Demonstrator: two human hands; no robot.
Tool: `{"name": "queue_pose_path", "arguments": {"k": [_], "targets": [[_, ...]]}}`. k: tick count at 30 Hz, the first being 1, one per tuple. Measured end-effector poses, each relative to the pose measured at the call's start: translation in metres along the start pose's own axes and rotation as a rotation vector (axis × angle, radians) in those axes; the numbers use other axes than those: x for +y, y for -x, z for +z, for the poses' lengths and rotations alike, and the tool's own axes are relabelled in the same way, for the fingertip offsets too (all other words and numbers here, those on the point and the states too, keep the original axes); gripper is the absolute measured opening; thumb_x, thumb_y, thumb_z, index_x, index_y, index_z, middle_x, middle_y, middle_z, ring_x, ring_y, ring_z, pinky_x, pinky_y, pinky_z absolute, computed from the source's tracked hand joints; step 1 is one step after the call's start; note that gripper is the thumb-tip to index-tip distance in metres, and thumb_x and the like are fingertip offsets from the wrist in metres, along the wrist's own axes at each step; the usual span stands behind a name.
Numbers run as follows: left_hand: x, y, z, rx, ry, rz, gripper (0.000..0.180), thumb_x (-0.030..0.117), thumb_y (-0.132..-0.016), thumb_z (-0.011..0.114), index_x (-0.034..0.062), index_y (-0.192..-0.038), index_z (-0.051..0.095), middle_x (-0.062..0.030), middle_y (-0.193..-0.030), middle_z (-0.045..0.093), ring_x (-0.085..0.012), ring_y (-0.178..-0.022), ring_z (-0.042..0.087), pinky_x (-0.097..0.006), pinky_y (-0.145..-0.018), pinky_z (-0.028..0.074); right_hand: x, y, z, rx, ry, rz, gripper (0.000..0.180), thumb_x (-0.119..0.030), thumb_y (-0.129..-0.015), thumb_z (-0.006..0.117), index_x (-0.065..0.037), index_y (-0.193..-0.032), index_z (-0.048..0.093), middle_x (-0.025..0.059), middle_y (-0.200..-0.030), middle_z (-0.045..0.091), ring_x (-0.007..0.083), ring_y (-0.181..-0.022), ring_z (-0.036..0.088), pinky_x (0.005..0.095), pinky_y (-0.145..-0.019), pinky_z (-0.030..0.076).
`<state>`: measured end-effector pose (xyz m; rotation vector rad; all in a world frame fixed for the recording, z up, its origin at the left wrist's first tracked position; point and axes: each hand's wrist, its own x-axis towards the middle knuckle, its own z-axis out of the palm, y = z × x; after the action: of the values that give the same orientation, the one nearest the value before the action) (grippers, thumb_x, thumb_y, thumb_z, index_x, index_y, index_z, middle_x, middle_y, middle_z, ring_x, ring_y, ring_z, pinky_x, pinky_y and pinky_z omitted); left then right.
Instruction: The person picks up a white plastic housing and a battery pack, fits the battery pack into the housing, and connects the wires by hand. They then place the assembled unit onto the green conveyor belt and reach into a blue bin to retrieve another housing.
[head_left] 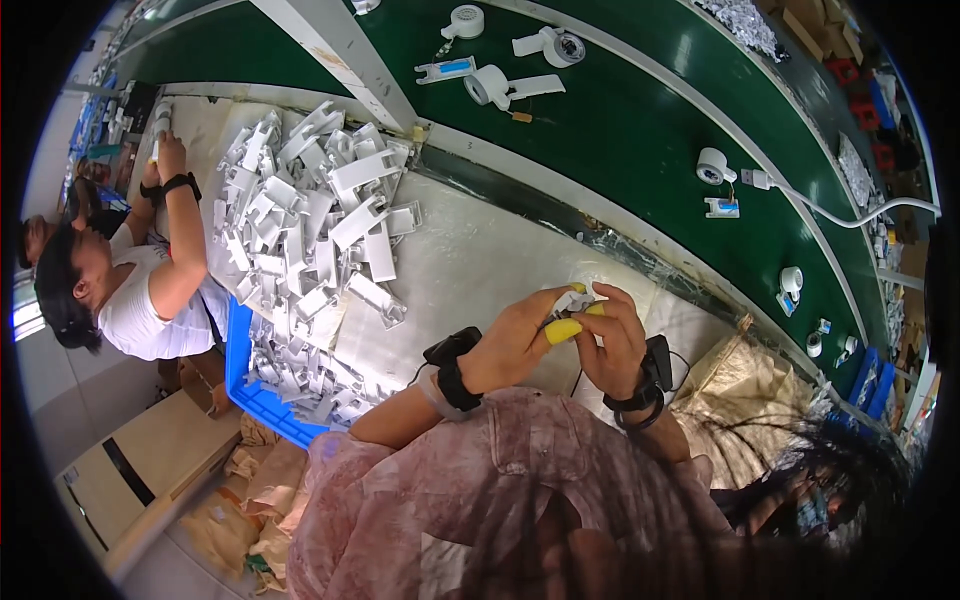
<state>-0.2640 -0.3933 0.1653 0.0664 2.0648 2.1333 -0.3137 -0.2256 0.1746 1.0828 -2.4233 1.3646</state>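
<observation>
While a small white part (572, 300) is pinched between the left hand (520, 340) and right hand (615, 335), its shape is largely hidden by yellow-capped fingertips (562, 330).

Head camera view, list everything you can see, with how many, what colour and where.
Small white plastic part: one, white, pinched between both hands over the table.
Pale worktable: one, off-white, centre.
Heap of white plastic brackets: many, white, left of the table.
Blue plastic crate: one, blue, at the table's left edge under the heap.
Green conveyor belt: one, dark green, running across the top.
White round reels: several, white, spread along the belt.
Brown paper bag: one, tan, right of the hands.
Co-worker in a white shirt: one, far left, reaching onto the table.
Left hand: yellow finger cot, black wristband.
Right hand: yellow finger cots, black wristband.
</observation>
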Motion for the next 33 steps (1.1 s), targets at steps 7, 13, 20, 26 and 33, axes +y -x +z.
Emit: {"name": "queue_pose_path", "arguments": {"k": [7, 13, 20, 26, 33], "targets": [[0.003, 0.002, 0.005, 0.017, 0.088, -0.101, 0.032, 0.011, -0.097, 0.048, -0.0004, -0.127, 0.05, -0.0037, -0.076, 0.054, -0.0079, -0.057, 0.048, -0.022, -0.051, 0.04, 0.001, 0.007, 0.003, 0.021, 0.004, 0.02, 0.028, 0.009, -0.066, 0.073, -0.003, -0.091, 0.065, 0.0108, -0.086, 0.057, 0.0347, -0.093, 0.062, 0.0383, -0.075, 0.052], [-0.002, -0.002, 0.006, 0.137, -0.076, 0.136, 0.029, 0.01, -0.097, 0.047, -0.001, -0.123, 0.053, -0.0042, -0.078, 0.056, -0.0074, -0.061, 0.049, -0.023, -0.053, 0.041, -0.001, -0.001, 0.005, 0.021, 0.025, 0.006, 0.025, 0.008, -0.066, 0.072, -0.003, -0.087, 0.063, 0.0112, -0.084, 0.056, 0.0344, -0.09, 0.062, 0.0402, -0.074, 0.052], [-0.015, -0.02, -0.008, 0.028, 0.047, -0.216, 0.037, 0.012, -0.096, 0.049, -0.001, -0.131, 0.045, -0.0087, -0.092, 0.059, -0.0142, -0.073, 0.056, -0.027, -0.067, 0.047, 0.026, -0.012, 0.01, -0.038, 0.063, 0.122, 0.017, 0.003, -0.071, 0.071, -0.005, -0.084, 0.063, 0.0122, -0.079, 0.059, 0.0348, -0.089, 0.061, 0.0408, -0.075, 0.05], [-0.043, -0.013, -0.055, 0.204, -0.129, 0.049, 0.045, 0.009, -0.095, 0.05, 0.0033, -0.138, 0.039, -0.0127, -0.127, 0.052, -0.0179, -0.102, 0.057, -0.028, -0.079, 0.048, 0.109, -0.06, -0.004, 0.047, -0.087, 0.379, 0.005, -0.001, -0.082, 0.067, -0.001, -0.085, 0.063, 0.0101, -0.08, 0.065, 0.0188, -0.071, 0.064, 0.029, -0.065, 0.05], [0.008, -0.014, -0.223, 0.501, 0.247, -0.201, 0.039, 0.019, -0.096, 0.052, 0.0033, -0.131, 0.049, -0.0075, -0.118, 0.06, -0.0167, -0.101, 0.061, -0.029, -0.077, 0.052, 0.236, -0.104, -0.018, 0.092, 0.214, 0.384, 0.012, -0.009, -0.081, 0.07, -0.002, -0.087, 0.062, 0.0125, -0.074, 0.065, 0.0202, -0.064, 0.064, 0.0299, -0.059, 0.049]]}}
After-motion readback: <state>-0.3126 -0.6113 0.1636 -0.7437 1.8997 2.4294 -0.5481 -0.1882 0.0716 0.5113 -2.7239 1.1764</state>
